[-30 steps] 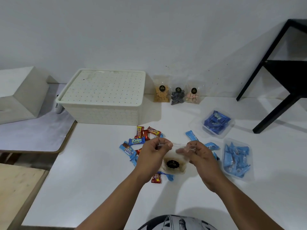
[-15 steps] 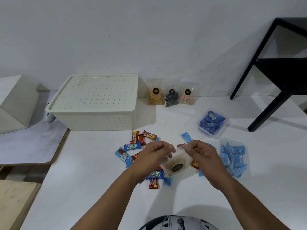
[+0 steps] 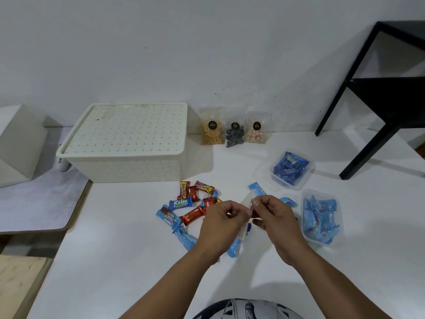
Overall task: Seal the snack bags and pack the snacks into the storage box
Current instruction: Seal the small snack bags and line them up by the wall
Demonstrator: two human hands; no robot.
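Both hands raised above white table (image 3: 115,261), close together. Left hand (image 3: 222,223) and right hand (image 3: 274,221) each pinch the top edge of a small clear snack bag (image 3: 246,204); bag is mostly hidden between them, so contents cannot be told, seal possibly still open. Storage box (image 3: 125,143) sits at back left, lid on. Three filled snack bags (image 3: 234,132) lean on the wall just beside it. Loose wrapped snacks (image 3: 188,203) lie under the hands

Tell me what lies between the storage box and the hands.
In the head view, loose wrapped snacks lie scattered on the table between the box and hands.
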